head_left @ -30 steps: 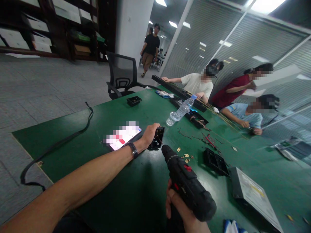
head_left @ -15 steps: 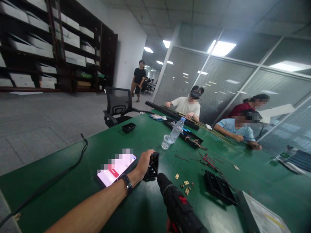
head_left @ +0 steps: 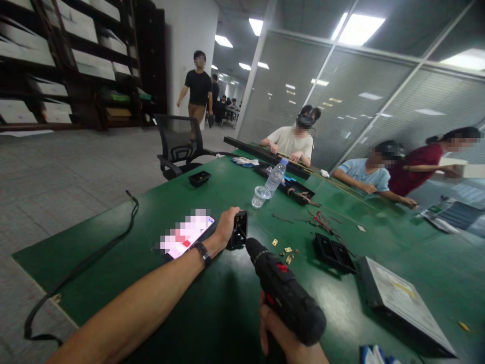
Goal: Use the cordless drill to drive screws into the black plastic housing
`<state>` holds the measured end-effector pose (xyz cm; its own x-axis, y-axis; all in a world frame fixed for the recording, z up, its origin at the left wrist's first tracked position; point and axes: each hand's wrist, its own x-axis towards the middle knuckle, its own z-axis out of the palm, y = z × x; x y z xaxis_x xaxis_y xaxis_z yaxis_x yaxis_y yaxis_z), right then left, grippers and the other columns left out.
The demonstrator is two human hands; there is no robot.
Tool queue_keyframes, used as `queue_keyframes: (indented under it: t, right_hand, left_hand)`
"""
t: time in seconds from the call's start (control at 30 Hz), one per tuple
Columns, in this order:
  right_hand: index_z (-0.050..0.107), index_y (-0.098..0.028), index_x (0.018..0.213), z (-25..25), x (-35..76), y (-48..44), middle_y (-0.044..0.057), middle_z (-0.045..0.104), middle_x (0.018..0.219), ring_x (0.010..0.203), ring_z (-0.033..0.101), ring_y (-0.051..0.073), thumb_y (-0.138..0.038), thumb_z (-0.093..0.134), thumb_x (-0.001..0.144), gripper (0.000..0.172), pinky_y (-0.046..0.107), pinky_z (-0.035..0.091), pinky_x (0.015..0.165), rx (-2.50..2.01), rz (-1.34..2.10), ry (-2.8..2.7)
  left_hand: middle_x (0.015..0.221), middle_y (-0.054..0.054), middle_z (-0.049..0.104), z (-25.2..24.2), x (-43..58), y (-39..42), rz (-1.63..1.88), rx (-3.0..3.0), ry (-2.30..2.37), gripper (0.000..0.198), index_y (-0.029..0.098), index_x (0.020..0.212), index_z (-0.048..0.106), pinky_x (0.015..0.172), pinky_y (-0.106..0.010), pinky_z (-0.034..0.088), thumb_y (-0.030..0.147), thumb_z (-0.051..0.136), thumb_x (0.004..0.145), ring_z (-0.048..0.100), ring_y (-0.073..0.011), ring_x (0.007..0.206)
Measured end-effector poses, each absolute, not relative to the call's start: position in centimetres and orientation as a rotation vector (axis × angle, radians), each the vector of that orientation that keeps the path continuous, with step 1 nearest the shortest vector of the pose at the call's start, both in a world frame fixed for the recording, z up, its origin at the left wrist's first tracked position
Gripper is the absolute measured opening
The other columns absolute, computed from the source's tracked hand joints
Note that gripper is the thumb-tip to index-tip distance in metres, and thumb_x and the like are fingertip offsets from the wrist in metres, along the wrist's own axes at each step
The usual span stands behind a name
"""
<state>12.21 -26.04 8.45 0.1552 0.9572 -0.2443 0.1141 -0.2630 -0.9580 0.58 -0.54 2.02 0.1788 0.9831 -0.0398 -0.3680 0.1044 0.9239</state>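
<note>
My left hand (head_left: 226, 226) is closed around a small black plastic box (head_left: 239, 233), which stands on its side on the green table with its open face turned right. Brass-coloured bits show inside the box. In my right hand (head_left: 278, 326) is a black cordless drill (head_left: 286, 288) with red switches, its chuck pointing at the box's open side. Whether the bit touches anything inside is too small to tell. Several small brass plates (head_left: 288, 249) lie right of the chuck. A phone with a lit screen (head_left: 187, 240) rests beside my left wrist.
A clear cup (head_left: 260, 197) and a water bottle (head_left: 276, 178) stand beyond the box. Rightward are a black two-part tray (head_left: 333, 253), a flat grey-topped case (head_left: 401, 298) and loose wires (head_left: 322, 220). Co-workers sit across the green table (head_left: 125, 258); a person (head_left: 199, 88) walks behind the chair.
The camera view has tilted down, showing more of the drill and my right hand. The walking person has come closer, and the one in red has shifted right. My left hand still holds the box.
</note>
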Motion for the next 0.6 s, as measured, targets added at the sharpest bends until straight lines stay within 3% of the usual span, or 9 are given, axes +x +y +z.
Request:
queue_keyframes:
  t: [0.17,0.6]
  right_hand:
    - [0.067,-0.021,0.106,8.3,12.5,-25.9,-0.005,0.066,0.057,0.051,0.064,0.019,-0.055,0.076,0.100,0.035,0.031,0.053,0.058,-1.600,1.204,-1.174]
    - [0.067,-0.019,0.109,9.5,12.3,-26.1,-0.002,0.067,0.061,0.056,0.067,0.020,-0.051,0.068,0.104,0.032,0.031,0.053,0.059,-1.634,1.200,-1.210]
  left_hand:
    - [0.068,0.000,0.056,2.1,0.7,-0.4,1.193,0.939,0.823,0.040,0.022,0.073,0.060,0.056,-0.029,0.043,0.062,0.062,0.080,0.053,-0.0164,0.061]
    - [0.067,0.002,0.055,2.2,0.6,-0.6,1.200,0.944,0.789,0.039,0.023,0.074,0.059,0.056,-0.029,0.043,0.059,0.063,0.084,0.053,-0.0153,0.059]
